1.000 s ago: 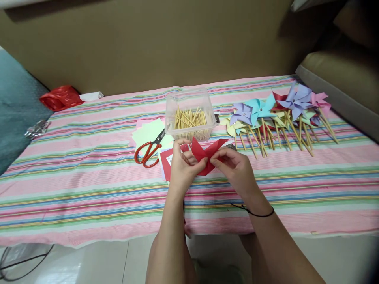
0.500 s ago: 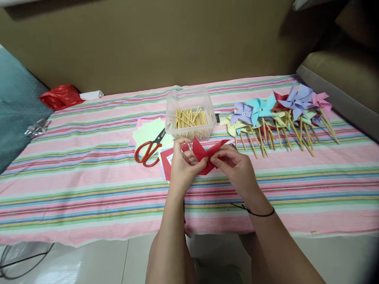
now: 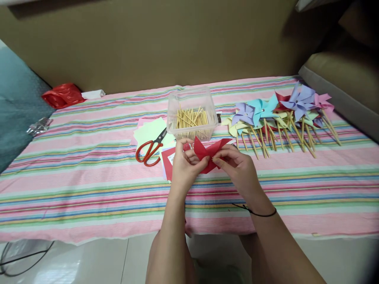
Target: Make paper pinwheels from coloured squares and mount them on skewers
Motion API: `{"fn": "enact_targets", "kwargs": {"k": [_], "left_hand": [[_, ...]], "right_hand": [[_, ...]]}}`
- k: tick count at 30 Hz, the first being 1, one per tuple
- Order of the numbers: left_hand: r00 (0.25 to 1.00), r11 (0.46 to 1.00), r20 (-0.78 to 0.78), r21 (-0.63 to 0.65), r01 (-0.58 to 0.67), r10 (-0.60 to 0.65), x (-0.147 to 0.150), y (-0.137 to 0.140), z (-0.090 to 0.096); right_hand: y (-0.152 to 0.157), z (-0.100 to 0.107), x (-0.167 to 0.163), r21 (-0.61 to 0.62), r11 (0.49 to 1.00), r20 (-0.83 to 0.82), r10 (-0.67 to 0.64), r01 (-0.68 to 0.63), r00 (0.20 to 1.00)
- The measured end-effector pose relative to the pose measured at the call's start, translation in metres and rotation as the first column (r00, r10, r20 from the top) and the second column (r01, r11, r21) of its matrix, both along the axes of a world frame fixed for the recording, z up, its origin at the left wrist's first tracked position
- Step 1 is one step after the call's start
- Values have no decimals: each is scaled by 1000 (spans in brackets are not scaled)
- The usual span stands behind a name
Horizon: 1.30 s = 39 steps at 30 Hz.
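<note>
My left hand (image 3: 189,161) pinches a red paper pinwheel (image 3: 204,152) between thumb and fingers, its pointed blades folding upward. On the pinwheel's other side is my right hand (image 3: 235,159), thumb and forefinger closed at its centre. A tiny shiny spot shows between the two thumbs, too small to name for sure. Below the left fingers lie red paper sheets (image 3: 168,171), partly covered by that hand. Just behind the hands stands a clear plastic box (image 3: 213,114) of thin wooden sticks (image 3: 191,118).
Orange-handled scissors (image 3: 148,154) rest on pale green paper (image 3: 148,128) left of the box. Several finished pinwheels (image 3: 263,108) on sticks lie at the right. A red plastic bag (image 3: 63,95) and clear-wrapped small items (image 3: 39,126) sit far left on the striped cloth (image 3: 89,169).
The view has shifted slightly. Both hands keep hold of the red pinwheel in nearly the same pose; the small shiny spot at its centre now shows more clearly.
</note>
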<state>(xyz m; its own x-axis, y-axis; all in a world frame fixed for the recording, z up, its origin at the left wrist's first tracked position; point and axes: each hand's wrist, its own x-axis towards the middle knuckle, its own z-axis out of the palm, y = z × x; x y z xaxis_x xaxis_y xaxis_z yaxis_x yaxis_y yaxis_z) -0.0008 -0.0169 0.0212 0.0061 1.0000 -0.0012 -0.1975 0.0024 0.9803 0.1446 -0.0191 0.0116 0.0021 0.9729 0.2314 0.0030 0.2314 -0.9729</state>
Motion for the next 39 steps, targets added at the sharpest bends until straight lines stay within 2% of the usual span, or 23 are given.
{"fn": "enact_targets", "kwargs": {"k": [11, 39], "left_hand": [[995, 997, 69, -14, -71, 72, 5, 0, 3], [995, 999, 83, 22, -49, 47, 5, 1, 3]], "right_hand": [[-2, 0, -2, 71, 997, 55, -42, 38, 998], [-4, 1, -3, 76, 996, 49, -60, 56, 997]]}}
